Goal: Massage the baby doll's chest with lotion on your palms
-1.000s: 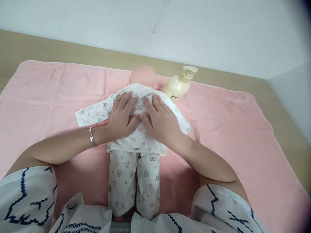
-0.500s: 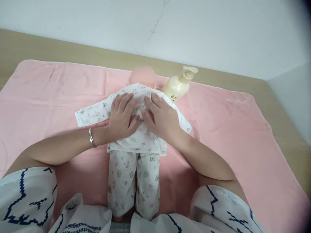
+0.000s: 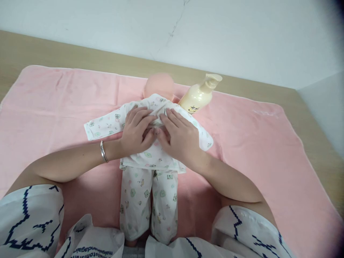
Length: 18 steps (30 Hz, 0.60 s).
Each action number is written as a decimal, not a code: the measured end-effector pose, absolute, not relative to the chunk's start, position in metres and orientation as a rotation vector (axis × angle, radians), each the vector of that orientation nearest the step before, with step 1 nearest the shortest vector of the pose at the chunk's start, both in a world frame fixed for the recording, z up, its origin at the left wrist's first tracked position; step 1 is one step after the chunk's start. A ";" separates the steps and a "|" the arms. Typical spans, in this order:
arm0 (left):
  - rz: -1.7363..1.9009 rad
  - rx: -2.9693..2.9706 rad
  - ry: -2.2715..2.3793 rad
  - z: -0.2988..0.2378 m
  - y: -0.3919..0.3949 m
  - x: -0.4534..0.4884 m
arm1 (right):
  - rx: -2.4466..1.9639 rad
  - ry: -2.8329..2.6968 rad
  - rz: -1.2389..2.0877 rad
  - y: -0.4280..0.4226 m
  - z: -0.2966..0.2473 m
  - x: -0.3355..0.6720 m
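Observation:
A baby doll [image 3: 159,86] lies stretched out, its smooth head at the far end and no face showing. It wears a white patterned top [image 3: 147,157] and matching trousers [image 3: 135,204]. My left hand [image 3: 138,130], below a silver bangle, rests on the left side of the top with its fingers extended. On the right side of the same top lies my right hand [image 3: 180,134], fingers also stretched out. The two thumb tips meet or nearly meet over the middle, and the cloth wrinkles between the fingers. Neither hand grips anything visible.
Beside the doll's head, a cream pump bottle [image 3: 197,95] leans to the right. Under everything is a pink blanket [image 3: 249,154] on a wood-coloured surface [image 3: 80,57]. A white wall [image 3: 107,28] with a crack rises behind.
My thumbs have come closer together, and the top between my hands is more creased. Both hands remain on the doll's top. The view has shifted slightly.

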<state>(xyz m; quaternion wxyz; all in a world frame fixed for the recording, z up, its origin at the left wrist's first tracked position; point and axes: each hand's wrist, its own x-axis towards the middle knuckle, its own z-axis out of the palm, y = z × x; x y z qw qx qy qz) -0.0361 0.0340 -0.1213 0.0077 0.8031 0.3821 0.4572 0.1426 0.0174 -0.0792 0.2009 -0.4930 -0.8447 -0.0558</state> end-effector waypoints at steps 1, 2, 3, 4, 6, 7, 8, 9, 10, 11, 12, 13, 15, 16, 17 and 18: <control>1.383 2.489 1.247 -0.122 0.034 -0.036 | -1.414 -2.351 -0.136 0.023 -0.081 0.144; 1.331 2.469 1.293 -0.123 0.034 -0.036 | -1.447 -2.346 -0.116 0.029 -0.082 0.144; 1.285 2.455 1.323 -0.124 0.035 -0.036 | -1.473 -2.346 -0.093 0.034 -0.083 0.145; 1.249 2.450 1.334 -0.125 0.036 -0.036 | -1.487 -2.351 -0.069 0.038 -0.084 0.145; 1.211 2.455 1.325 -0.127 0.037 -0.037 | -1.495 -2.374 -0.030 0.043 -0.086 0.145; 1.203 2.458 1.320 -0.128 0.037 -0.038 | -1.498 -2.384 -0.021 0.044 -0.086 0.145; 1.199 2.459 1.317 -0.129 0.038 -0.038 | -1.500 -2.391 -0.022 0.044 -0.086 0.145; 1.197 2.461 1.315 -0.130 0.038 -0.038 | -1.500 -2.398 -0.031 0.044 -0.086 0.145; 1.199 2.463 1.312 -0.130 0.038 -0.039 | -1.497 -2.406 -0.044 0.044 -0.086 0.145; 1.205 2.467 1.306 -0.130 0.039 -0.039 | -1.492 -2.412 -0.060 0.043 -0.086 0.145; 1.216 2.472 1.296 -0.130 0.039 -0.039 | -1.487 -2.415 -0.078 0.042 -0.086 0.145; 1.232 2.476 1.282 -0.130 0.039 -0.039 | -1.481 -2.417 -0.097 0.040 -0.086 0.145; 1.279 2.492 1.234 -0.130 0.040 -0.039 | -1.466 -2.425 -0.133 0.033 -0.085 0.143; 1.310 2.508 1.201 -0.131 0.040 -0.039 | -1.464 -2.430 -0.147 0.027 -0.083 0.142; 1.348 2.530 1.163 -0.131 0.040 -0.039 | -1.466 -2.436 -0.159 0.021 -0.082 0.140; 1.395 2.556 1.121 -0.131 0.040 -0.039 | -1.473 -2.442 -0.167 0.015 -0.080 0.139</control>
